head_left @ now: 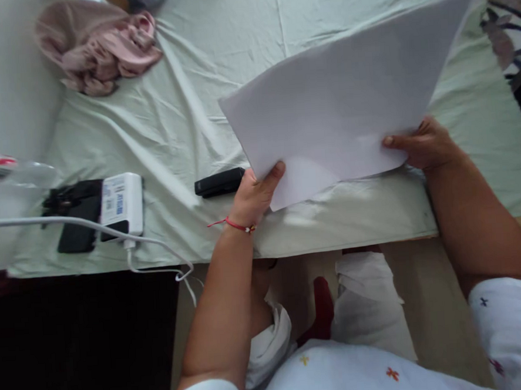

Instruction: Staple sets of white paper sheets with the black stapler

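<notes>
A large white sheaf of paper (pixel 338 96) is held up over the bed in the head view, its near edge towards me and its far right corner raised. My left hand (pixel 255 192) is closed on the near left corner, thumb on top. At the near right edge my right hand (pixel 425 144) grips the same paper, its thumb flat on the upper face. The fingers of both hands are hidden underneath. Just left of my left hand lies a black stapler-like object (pixel 220 182) on the sheet, its right end partly covered by the hand.
A pale green bedsheet (pixel 186 135) covers the bed. To the left lie a white boxy device (pixel 126 200) with a white cable (pixel 157 239), a black flat case (pixel 79 229) and a clear plastic bottle (pixel 30 174). Crumpled pink cloth (pixel 101 49) sits at the back left.
</notes>
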Motion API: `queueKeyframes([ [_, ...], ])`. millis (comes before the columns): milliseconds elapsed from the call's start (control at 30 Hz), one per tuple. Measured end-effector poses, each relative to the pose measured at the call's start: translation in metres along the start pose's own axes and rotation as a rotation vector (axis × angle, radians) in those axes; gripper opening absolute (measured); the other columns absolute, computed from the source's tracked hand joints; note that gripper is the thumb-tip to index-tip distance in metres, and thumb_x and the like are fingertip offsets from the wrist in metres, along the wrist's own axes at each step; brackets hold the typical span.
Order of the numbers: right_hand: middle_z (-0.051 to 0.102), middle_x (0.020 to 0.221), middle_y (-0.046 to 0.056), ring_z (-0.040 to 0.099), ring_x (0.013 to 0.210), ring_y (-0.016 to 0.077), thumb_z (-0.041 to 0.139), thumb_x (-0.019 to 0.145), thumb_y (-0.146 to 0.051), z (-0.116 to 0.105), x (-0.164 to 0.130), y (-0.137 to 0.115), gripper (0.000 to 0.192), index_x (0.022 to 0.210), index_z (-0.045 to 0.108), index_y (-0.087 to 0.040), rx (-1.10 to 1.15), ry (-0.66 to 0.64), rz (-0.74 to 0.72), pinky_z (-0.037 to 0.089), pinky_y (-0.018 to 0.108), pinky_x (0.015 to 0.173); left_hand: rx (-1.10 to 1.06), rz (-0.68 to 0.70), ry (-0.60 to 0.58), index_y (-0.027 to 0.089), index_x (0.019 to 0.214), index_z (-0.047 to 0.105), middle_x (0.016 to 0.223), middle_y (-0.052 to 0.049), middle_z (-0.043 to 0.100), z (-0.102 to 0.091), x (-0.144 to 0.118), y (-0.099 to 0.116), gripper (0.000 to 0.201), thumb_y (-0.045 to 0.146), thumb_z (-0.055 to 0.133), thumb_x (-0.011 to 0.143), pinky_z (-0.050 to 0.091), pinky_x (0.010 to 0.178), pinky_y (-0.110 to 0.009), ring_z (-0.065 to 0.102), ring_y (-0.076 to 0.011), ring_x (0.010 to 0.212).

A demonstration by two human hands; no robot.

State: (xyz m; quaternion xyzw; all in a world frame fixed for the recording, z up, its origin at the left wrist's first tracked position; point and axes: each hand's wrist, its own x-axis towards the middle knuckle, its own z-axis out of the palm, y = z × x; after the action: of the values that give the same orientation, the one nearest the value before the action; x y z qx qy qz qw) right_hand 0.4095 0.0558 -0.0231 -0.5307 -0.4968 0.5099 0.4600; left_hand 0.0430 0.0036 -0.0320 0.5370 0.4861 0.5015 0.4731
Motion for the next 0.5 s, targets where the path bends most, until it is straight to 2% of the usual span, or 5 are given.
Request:
queueKeyframes([
  [100, 0.086, 0.113, 0.007, 0.077, 0.105, 0.0300, 0.114, 0.037, -0.056, 0.0035, -0.0027, -0.0043, 0.074, 0.097, 0.082, -0.026, 0.012, -0.052, 0.063, 0.066, 0.052, 0.102, -0.141, -0.121, 0.016, 0.024, 0.111, 0.076, 0.133, -0.013, 0.081, 0.0014, 0.0008, -0.0030, 0.069, 0.078, 0.094, 0.072, 0.063, 0.119, -0.051, 0.075, -0.0347, 0.132],
  [200, 0.084, 0.101, 0.006, 0.075, 0.095, 0.0268, 0.113, 0.039, -0.057, 0.0022, -0.0023, -0.0030, 0.069, 0.091, 0.081, -0.024, -0.022, -0.094, 0.115, 0.066, 0.051, 0.099, -0.210, -0.184, 0.030, 0.025, 0.116, 0.073, 0.143, -0.013, 0.078, 0.0013, 0.0013, -0.0039, 0.068, 0.071, 0.096, 0.072, 0.059, 0.123, -0.053, 0.072, -0.0347, 0.138],
  [300, 0.083, 0.095, 0.005, 0.073, 0.092, 0.0254, 0.111, 0.047, -0.054, 0.0020, 0.0002, -0.0003, 0.058, 0.083, 0.079, -0.024, -0.062, -0.046, 0.091, 0.065, 0.050, 0.104, -0.193, -0.203, 0.000, 0.025, 0.119, 0.072, 0.142, -0.015, 0.078, 0.0011, 0.0012, -0.0028, 0.067, 0.069, 0.096, 0.074, 0.059, 0.122, -0.054, 0.073, -0.0356, 0.137],
  [400, 0.083, 0.106, 0.004, 0.074, 0.109, 0.0273, 0.110, 0.046, -0.049, 0.0028, 0.0028, 0.0016, 0.056, 0.085, 0.077, -0.026, -0.049, 0.062, -0.023, 0.059, 0.048, 0.115, -0.090, -0.117, -0.033, 0.026, 0.124, 0.072, 0.134, -0.014, 0.080, 0.0001, 0.0002, 0.0002, 0.060, 0.065, 0.091, 0.083, 0.057, 0.123, -0.048, 0.072, -0.0327, 0.138],
  [500, 0.082, 0.113, 0.005, 0.072, 0.123, 0.0309, 0.107, 0.046, -0.048, 0.0018, 0.0046, 0.0033, 0.057, 0.085, 0.072, -0.026, -0.074, 0.104, -0.099, 0.057, 0.050, 0.118, 0.052, 0.072, -0.007, 0.025, 0.120, 0.075, 0.125, -0.011, 0.081, -0.0044, -0.0023, 0.0040, 0.050, 0.061, 0.088, 0.088, 0.055, 0.124, -0.045, 0.074, -0.0292, 0.129],
])
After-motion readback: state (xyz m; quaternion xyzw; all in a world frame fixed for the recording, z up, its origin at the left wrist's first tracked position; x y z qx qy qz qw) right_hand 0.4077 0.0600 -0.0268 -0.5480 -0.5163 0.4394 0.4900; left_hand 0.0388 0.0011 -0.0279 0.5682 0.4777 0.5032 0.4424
